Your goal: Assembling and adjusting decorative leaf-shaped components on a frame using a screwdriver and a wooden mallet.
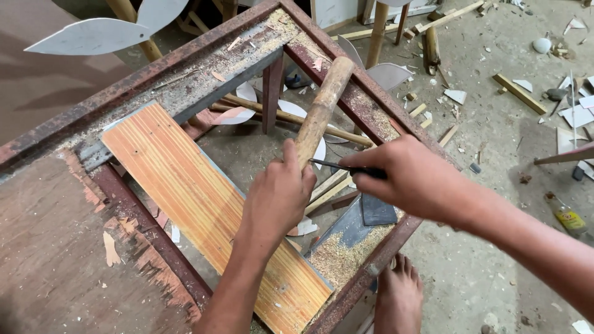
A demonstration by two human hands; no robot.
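Both hands at work over a rusty metal frame (346,93).
Left hand (278,198) is clamped on a wooden handle (322,108) that slants far-right; right hand (414,179) pinches a thin dark pencil (346,167) whose tip touches it, just right of the orange board (204,204).

Both forearms are bare, with no sleeves, watch, rings or gloves showing on the left hand (276,196) or the right hand (413,178). One bare foot (398,295), unshod, shows below with toes spread.
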